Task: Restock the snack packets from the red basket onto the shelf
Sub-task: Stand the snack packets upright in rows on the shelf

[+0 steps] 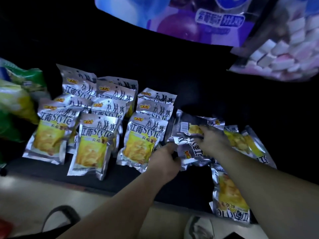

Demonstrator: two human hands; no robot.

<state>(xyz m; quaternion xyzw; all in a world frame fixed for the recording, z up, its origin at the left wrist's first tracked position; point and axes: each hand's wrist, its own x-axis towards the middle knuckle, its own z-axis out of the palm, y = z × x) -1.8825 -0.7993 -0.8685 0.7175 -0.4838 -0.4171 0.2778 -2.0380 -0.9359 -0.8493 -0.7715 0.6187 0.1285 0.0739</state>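
Observation:
Several silver snack packets with yellow chips printed on them stand in rows on the dark shelf (120, 178), one at the front (91, 145). To their right more packets lie in a loose heap (241, 140). My left hand (165, 159) grips the edge of a packet lying flat in that heap (189, 152). My right hand (212, 140) reaches over the same heap with its fingers curled on a packet turned barcode side up (188, 126). One packet (229, 194) hangs over the shelf's front edge. A corner of the red basket (5, 226) shows at the bottom left with its dark handle (58, 216).
Green and yellow snack bags (19, 100) crowd the shelf's left end. A bag of pink and white marshmallows (283, 54) hangs at the upper right, beside a blue and purple package (189, 18). A shoe (198, 228) stands on the pale floor below.

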